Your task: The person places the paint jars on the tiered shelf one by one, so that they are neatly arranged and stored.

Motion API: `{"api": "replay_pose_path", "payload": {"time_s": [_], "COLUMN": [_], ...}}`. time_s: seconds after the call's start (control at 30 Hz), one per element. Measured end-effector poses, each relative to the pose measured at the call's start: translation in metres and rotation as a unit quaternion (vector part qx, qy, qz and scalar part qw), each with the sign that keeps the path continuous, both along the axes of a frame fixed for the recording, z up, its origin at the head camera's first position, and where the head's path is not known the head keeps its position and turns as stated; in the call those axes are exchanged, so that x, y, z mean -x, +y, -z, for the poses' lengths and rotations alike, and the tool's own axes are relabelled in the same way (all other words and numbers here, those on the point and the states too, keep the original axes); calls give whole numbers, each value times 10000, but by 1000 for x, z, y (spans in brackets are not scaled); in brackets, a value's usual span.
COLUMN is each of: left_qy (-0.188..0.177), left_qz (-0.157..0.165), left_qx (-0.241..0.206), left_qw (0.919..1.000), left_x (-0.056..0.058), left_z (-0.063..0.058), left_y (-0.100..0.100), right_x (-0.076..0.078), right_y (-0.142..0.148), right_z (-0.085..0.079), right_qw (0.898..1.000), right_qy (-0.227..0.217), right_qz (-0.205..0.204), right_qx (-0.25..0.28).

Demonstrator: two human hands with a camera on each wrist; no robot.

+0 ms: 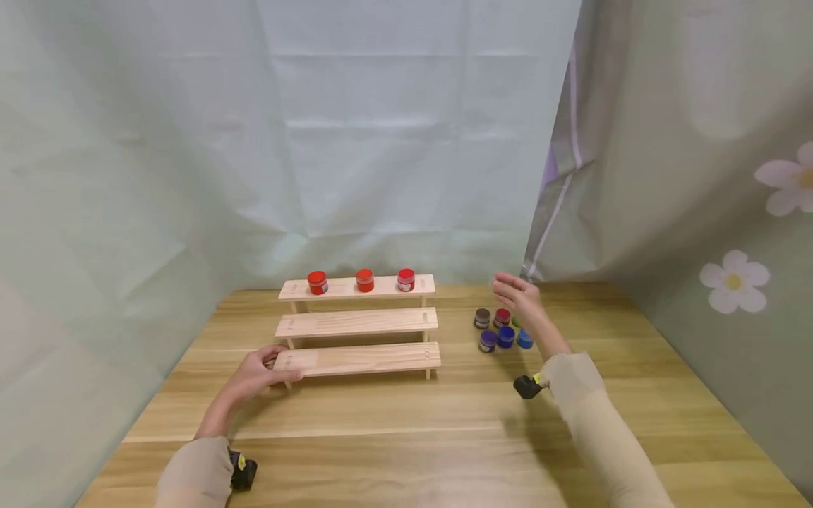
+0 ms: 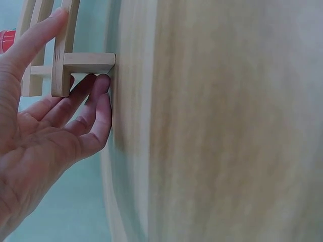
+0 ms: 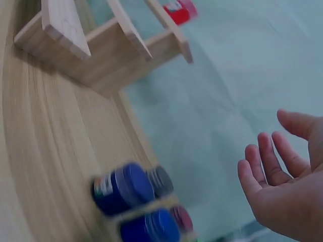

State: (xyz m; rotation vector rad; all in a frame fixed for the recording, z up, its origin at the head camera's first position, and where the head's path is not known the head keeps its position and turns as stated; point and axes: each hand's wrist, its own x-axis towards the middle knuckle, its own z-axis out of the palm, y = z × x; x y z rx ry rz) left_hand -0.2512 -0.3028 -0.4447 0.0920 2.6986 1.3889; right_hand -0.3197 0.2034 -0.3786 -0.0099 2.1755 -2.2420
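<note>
A three-tier wooden display rack (image 1: 356,322) stands on the table. My left hand (image 1: 257,374) holds the left end of its lowest tier, thumb laid along the board and fingers behind the leg, as the left wrist view shows. Three red-lidded paint jars (image 1: 365,280) sit spaced along the top tier. Right of the rack, my right hand (image 1: 519,296) hovers with nothing in it, fingers loosely bent. Below it are several small paint jars, among them a dark grey one (image 1: 482,319), a dark red one (image 1: 502,318), a purple one (image 1: 488,341) and a blue one (image 1: 505,336).
A light blue jar (image 1: 525,339) and a green jar (image 1: 516,322), partly hidden by the right forearm, belong to the same cluster. Pale green sheeting (image 1: 394,155) hangs behind the wooden table (image 1: 381,451), and a flowered curtain (image 1: 699,212) borders its right side.
</note>
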Motion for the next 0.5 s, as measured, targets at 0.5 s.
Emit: {"api": "replay_pose_path", "payload": {"time_s": [0.5], "left_qy": [16], "left_qz": [-7], "left_qx": [68], "left_qw": [10000], "left_x": [1], "left_z": [2], "left_y": [-1], "right_x": [-24], "right_y": [55], "right_z": [39], "right_qw": [9992], "right_qy": [-81], "right_qz": [227], "right_qx": [-312]}}
